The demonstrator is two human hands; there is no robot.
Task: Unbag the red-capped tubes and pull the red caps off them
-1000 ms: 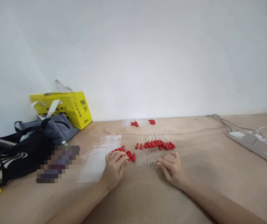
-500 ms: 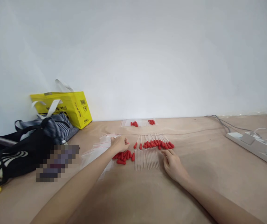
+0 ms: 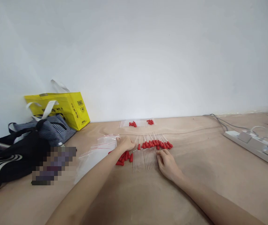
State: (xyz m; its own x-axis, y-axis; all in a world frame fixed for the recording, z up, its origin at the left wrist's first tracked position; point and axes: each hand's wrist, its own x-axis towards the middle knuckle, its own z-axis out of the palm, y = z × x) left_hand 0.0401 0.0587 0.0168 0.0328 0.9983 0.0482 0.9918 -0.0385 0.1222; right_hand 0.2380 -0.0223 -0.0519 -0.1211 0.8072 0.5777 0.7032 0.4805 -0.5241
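My left hand [image 3: 125, 143] is closed at the left end of a row of glass droppers with red rubber bulbs [image 3: 156, 143]. Its fingertips cover the bulb end of the leftmost dropper, whose clear stem [image 3: 136, 138] shows beyond them. Below my left wrist lies a pile of loose red bulbs [image 3: 125, 156], partly hidden by the forearm. My right hand [image 3: 168, 163] rests on the table with curled fingers pressed together at the right end of a row of clear glass tubes [image 3: 144, 160]. Whatever is between those fingers is too small to make out.
Clear zip bags [image 3: 96, 153] lie left of the pile. Farther back are bagged droppers with red bulbs [image 3: 134, 124]. A yellow bag [image 3: 77, 111], a striped bag [image 3: 59, 129] and a black bag [image 3: 19, 156] stand left. A white power strip [image 3: 253, 148] with cables lies right.
My left hand has moved right, from above the bulb pile to the leftmost dropper. My right hand has shifted slightly left towards the glass tubes. The view has turned slightly.
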